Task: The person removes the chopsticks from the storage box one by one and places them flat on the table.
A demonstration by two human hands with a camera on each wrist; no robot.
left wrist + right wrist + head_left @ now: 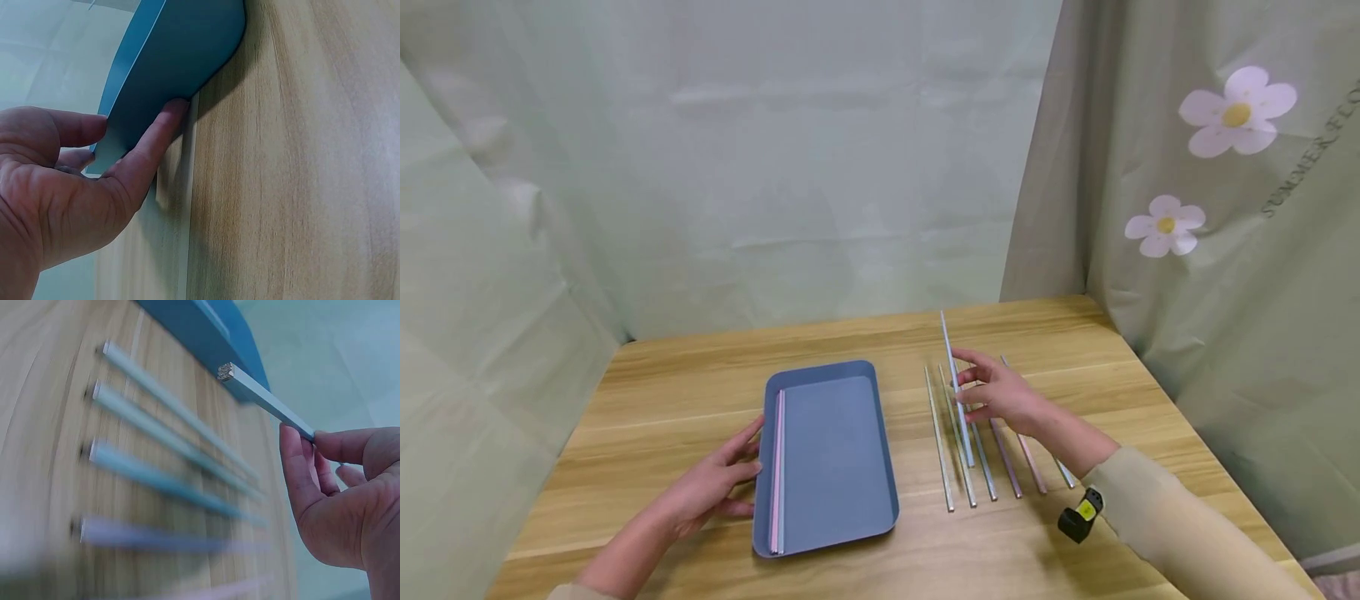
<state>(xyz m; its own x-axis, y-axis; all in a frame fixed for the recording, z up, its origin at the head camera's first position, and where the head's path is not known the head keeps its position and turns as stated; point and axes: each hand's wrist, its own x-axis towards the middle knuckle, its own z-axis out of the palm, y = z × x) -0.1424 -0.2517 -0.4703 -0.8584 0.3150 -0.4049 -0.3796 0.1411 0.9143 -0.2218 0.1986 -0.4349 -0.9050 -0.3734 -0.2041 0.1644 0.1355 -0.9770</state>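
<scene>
My right hand (996, 393) pinches a thin, square pale-blue stick (949, 350) between thumb and fingers, raised above the table with its far end tilted up. In the right wrist view the held stick (269, 400) shows a glittery end face. Below it, several similar sticks lie side by side, among them a pale green one (938, 442) and a purple one (1006, 458). My left hand (711, 487) rests against the left side of a blue-grey tray (835, 450), its fingers fairly straight along the outer wall (169, 69). Inside the tray, a pink stick (777, 467) and a bluish one lie along the left wall.
The wooden table (677, 383) carries the tray at centre-left and the row of sticks to its right. A pale curtain (820, 167) hangs behind the table, and a flowered one (1165, 333) at the right. A small black-and-yellow device (1081, 515) sits at my right wrist.
</scene>
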